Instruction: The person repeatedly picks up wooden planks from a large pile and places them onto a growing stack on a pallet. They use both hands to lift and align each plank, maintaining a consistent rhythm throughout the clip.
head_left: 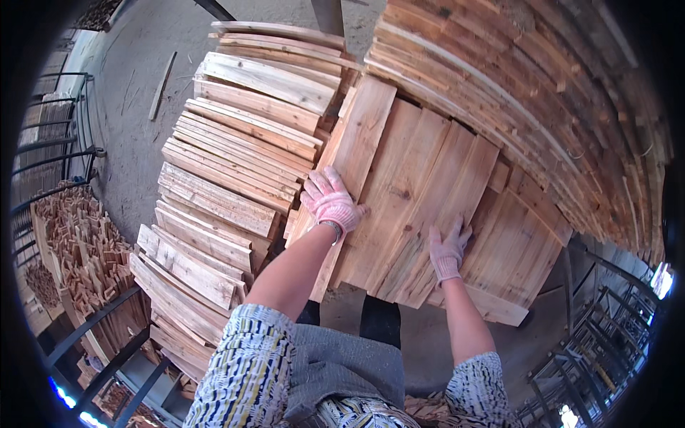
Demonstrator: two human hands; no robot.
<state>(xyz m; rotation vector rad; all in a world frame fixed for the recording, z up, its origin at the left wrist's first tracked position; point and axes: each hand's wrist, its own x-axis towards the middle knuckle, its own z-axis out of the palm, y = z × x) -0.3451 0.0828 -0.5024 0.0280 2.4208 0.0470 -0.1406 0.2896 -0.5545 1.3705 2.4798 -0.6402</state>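
Both my hands wear pale pinkish work gloves. My left hand [330,200] lies with fingers spread on a wooden board [365,125] at the left side of a row of flat boards. Farther right, my right hand [449,250] rests fingers apart on another wooden board [435,207] in the same row. The boards lie side by side, their long edges close together, and one near the middle has a dark knot. Beneath my right hand's side, more boards [514,250] extend to the right at a lower level.
A long stack of planks [235,135] runs along the left. A tall pile of boards [514,78] rises at the far right. Wood offcuts [78,242] fill a metal-framed rack at the left. A loose strip [163,85] lies on the floor. Metal frames [599,349] stand at the lower right.
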